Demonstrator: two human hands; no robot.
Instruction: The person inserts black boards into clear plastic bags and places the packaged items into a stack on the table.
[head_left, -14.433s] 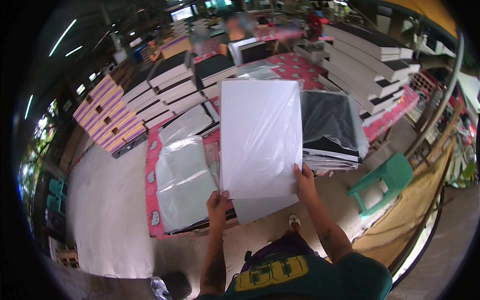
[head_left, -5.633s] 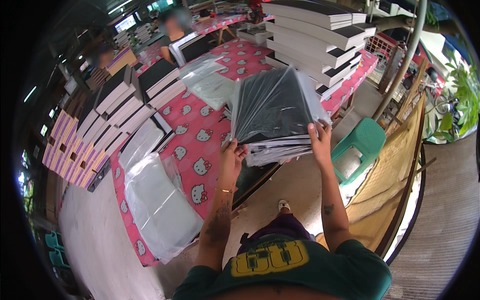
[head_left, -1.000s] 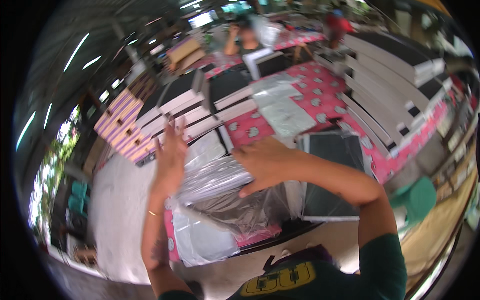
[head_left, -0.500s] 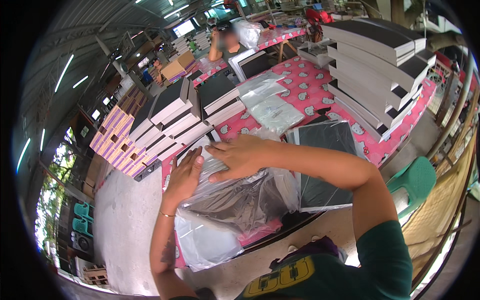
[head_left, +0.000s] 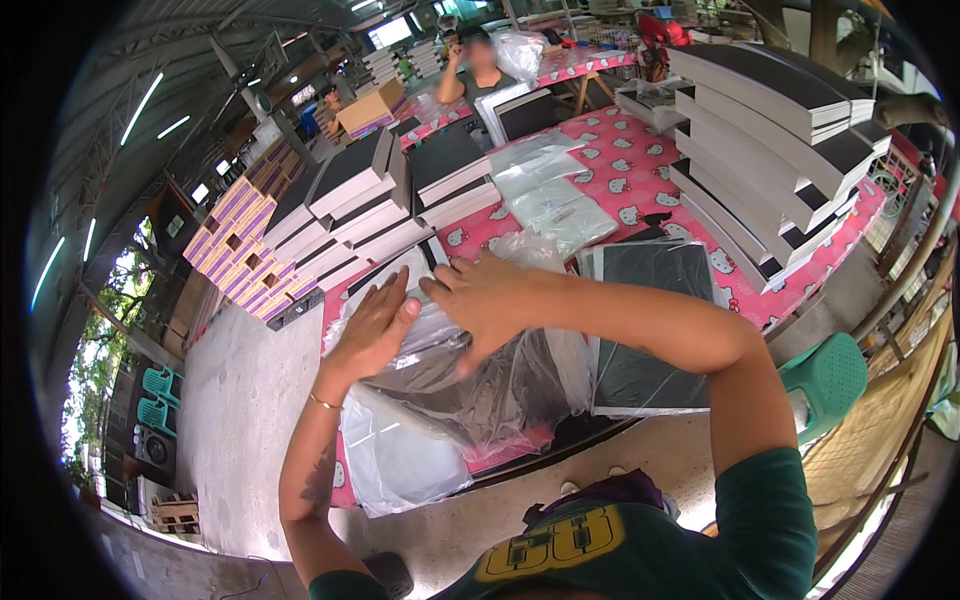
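In front of me, a dark flat panel in loose clear plastic (head_left: 500,385) lies near the table edge, the film wrinkled over it. My left hand (head_left: 375,325) rests on its far left part, fingers stretched and nearly together. My right hand (head_left: 492,305) reaches across beside it, fingers spread and slightly bent, the thumb blurred over the film. Neither hand grips anything that I can make out. A stack of clear plastic bags (head_left: 405,460) lies at the near left corner. To the right rests another black panel in clear plastic (head_left: 650,345).
Black-topped stacks with white edges stand at the left (head_left: 350,200) and tall at the right (head_left: 770,150). Folded plastic bags (head_left: 560,215) lie on the pink patterned tablecloth (head_left: 625,165). A green stool (head_left: 825,385) stands at the right. Another person (head_left: 482,80) is at the far side.
My right hand has lifted a little and its fingers have spread from the plastic. The left hand stays on it, its fingers closer together. The whole view has shifted slightly.
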